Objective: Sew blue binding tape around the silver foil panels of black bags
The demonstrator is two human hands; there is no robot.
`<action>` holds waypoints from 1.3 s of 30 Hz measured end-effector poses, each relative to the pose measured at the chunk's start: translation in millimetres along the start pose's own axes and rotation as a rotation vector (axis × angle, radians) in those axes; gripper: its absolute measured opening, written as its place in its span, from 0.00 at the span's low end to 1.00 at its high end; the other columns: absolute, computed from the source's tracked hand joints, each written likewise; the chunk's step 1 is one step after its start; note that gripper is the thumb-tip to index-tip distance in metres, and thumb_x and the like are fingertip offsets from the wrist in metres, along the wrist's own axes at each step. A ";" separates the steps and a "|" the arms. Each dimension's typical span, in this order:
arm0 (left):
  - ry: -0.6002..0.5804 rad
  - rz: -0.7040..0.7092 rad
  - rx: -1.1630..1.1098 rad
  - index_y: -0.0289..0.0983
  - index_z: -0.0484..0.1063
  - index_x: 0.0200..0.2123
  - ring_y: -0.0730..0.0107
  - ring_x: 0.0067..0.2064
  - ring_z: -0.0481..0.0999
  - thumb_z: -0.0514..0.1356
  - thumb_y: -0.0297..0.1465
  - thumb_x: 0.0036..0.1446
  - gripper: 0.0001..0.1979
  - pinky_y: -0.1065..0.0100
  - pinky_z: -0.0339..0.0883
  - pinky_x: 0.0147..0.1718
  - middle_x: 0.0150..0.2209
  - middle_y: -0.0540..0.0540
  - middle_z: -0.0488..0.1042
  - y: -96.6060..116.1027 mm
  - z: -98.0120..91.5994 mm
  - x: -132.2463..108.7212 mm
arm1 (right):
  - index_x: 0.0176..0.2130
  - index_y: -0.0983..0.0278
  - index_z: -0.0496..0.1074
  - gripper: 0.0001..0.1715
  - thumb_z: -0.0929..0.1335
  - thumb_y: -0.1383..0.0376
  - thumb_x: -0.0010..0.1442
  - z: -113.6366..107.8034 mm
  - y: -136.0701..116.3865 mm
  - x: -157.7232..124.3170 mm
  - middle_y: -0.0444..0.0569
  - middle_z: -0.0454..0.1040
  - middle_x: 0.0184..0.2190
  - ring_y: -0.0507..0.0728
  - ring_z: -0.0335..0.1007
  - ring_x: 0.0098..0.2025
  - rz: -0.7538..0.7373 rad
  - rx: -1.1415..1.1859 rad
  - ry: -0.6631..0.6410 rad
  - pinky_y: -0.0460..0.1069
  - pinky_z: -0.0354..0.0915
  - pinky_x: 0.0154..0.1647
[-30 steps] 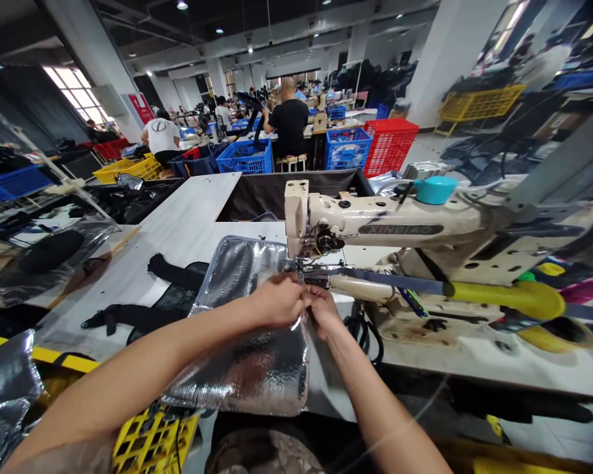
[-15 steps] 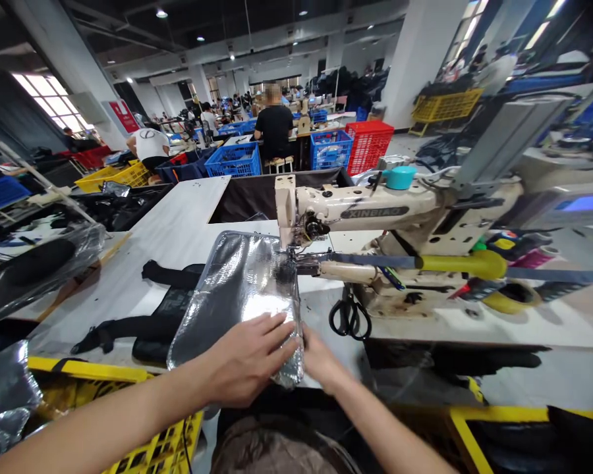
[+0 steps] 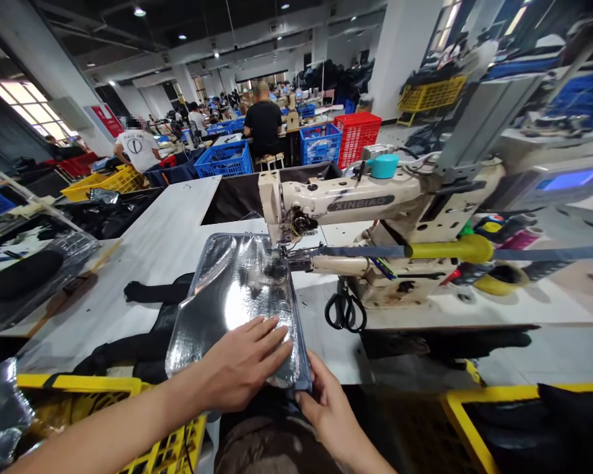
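Note:
A silver foil-faced panel (image 3: 212, 329) with rounded corners lies partly under the needle end of the sewing machine (image 3: 336, 197). Flat on its near part rests my left hand (image 3: 244, 359), fingers stretched out. My right hand (image 3: 326, 395) pinches the panel's near right corner between thumb and fingers, where a grey edge shows. Through a yellow tube guide (image 3: 449, 250), a grey binding strip (image 3: 366, 251) runs to the needle area. Black-handled scissors (image 3: 344, 309) lie on the table right of the panel.
Black straps (image 3: 158, 293) lie on the white table (image 3: 143, 253) at left. Yellow crates (image 3: 172, 447) stand below the table's front edge, another yellow crate (image 3: 467, 428) at right. Thread cones (image 3: 511, 240) sit behind the machine arm. Other people work farther back.
My right hand has come out from behind the panel's edge and now grips its near corner. The panel's right edge has turned up, showing grey. The camera view has shifted slightly.

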State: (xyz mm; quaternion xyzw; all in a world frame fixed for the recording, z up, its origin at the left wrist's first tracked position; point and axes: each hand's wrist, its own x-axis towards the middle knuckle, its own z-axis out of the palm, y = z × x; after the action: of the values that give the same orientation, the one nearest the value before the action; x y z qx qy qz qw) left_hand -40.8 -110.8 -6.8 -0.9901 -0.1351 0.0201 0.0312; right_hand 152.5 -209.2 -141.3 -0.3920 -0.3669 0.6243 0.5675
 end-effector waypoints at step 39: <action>0.149 -0.130 0.414 0.33 0.71 0.59 0.54 0.59 0.73 0.53 0.27 0.72 0.16 0.54 0.69 0.55 0.59 0.34 0.75 -176.5 42.4 81.5 | 0.48 0.61 0.75 0.28 0.72 0.65 0.44 13.6 -34.7 216.8 0.42 0.79 0.32 0.57 0.73 0.38 -0.121 0.053 0.257 0.50 0.66 0.43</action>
State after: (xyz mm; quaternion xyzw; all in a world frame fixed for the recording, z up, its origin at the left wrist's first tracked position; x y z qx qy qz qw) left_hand -11.4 83.3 -39.8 -0.9505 -0.1888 -0.0281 0.2450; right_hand 144.3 9.7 -120.0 -0.4306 -0.2974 0.5431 0.6567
